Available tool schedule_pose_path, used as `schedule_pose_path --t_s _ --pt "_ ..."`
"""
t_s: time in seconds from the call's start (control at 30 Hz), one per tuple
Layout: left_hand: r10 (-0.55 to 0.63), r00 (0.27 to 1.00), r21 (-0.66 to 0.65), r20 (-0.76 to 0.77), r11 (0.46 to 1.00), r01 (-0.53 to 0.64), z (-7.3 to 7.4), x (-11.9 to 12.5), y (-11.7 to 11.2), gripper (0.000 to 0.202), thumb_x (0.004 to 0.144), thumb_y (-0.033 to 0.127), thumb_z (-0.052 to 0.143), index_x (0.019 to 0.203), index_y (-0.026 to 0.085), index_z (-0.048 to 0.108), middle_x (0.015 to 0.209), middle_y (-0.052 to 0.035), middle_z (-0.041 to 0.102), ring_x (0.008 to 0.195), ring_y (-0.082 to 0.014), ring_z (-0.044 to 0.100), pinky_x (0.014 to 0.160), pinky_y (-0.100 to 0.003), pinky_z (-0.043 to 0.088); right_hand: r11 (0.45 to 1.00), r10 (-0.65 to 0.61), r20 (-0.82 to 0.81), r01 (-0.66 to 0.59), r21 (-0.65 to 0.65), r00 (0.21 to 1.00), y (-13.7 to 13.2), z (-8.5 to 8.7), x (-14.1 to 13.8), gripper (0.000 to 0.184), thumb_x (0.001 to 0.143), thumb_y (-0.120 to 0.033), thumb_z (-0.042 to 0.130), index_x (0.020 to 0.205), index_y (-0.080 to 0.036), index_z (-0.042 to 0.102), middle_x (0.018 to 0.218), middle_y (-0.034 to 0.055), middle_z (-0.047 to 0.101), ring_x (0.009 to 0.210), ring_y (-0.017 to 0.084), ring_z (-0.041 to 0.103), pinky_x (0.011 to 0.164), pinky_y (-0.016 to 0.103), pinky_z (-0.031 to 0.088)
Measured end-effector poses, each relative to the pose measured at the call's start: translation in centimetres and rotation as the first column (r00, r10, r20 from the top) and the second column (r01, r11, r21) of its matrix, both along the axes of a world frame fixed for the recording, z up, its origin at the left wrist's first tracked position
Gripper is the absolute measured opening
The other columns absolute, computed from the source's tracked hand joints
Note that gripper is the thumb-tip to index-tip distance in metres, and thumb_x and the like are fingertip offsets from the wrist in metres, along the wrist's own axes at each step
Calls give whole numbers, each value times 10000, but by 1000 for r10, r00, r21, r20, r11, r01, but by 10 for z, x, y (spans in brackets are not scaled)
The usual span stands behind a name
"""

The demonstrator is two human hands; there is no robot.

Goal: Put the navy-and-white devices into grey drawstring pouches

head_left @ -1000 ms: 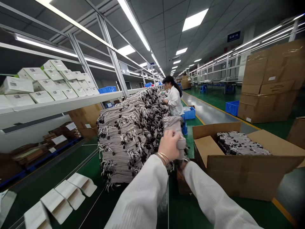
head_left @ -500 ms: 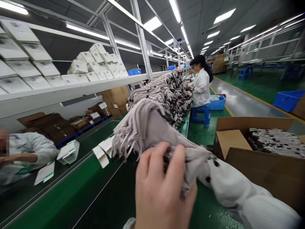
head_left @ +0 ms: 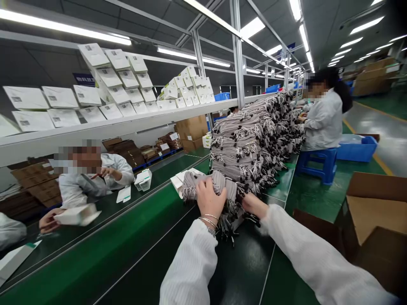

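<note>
Left hand curled tight round a grey cord bundle, right hand low against its end — that grip's hard to tell — both arms reaching over the dark conveyor belt.

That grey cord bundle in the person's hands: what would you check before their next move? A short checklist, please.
Left hand on the grey cord bundle: ok, fingers curled over it.
Right hand secure on the bundle: cannot tell, its grip is hard to see.
Loose cord ends gathered: not ok, they dangle below the bundle.
Stack of bundles upright: ok.
Seated co-worker apart from the bundle: ok, their hands are further along the stack.
</note>
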State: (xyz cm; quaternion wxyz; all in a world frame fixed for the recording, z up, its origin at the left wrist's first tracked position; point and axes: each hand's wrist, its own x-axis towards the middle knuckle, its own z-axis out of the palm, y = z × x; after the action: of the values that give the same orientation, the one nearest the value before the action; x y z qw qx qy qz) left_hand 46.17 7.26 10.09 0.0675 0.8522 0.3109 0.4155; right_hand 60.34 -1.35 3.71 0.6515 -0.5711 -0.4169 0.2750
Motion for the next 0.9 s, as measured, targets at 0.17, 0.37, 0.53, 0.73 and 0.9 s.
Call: schedule_pose_path --t_s 0.17,0.37,0.53,0.73,0.9 --pt "-172 985 33 -4 985 172 18 11 -12 408 728 264 691 1117 160 623 1058 -121 556 1054 -320 488 940 -453 471 970 -219 61 224 -95 974 -64 -7 7 434 878 -463 619 1240 -227 649 1298 121 655 1204 318 616 1054 504 486" --pt "-508 862 5 -1 862 508 15 36 -3 394 705 199 710 1094 186 647 1050 -94 596 1093 -299 516 1005 -454 448 867 -495 451 460 193 743 -84 41 2 420 958 -443 509 1351 -297 542 1357 88 575 1235 280 565 1000 451 508" --pt "-658 753 -25 -17 753 658 14 41 21 536 719 211 751 1234 215 599 1241 -84 619 1190 -257 554 1068 -419 447 901 -434 722 285 328 539 -48 65 6 362 975 -285 454 1321 -270 557 1321 82 586 1276 262 506 1092 476 417" --pt "-468 860 52 203 882 468 13 -3 30 365 805 100 571 1152 209 609 1290 -89 584 1258 -231 518 1117 -429 406 975 -220 865 127 182 450 -29 87 36 456 922 -257 519 1378 -254 519 1353 99 573 1289 285 492 1086 510 417" --pt "-400 897 51 189 916 397 -1 -28 29 275 828 93 520 1055 212 622 1144 -80 621 1171 -248 545 1057 -455 436 989 142 863 -36 -142 485 -26 120 62 567 896 -413 601 1432 -260 500 1441 90 531 1324 290 485 1109 483 398"
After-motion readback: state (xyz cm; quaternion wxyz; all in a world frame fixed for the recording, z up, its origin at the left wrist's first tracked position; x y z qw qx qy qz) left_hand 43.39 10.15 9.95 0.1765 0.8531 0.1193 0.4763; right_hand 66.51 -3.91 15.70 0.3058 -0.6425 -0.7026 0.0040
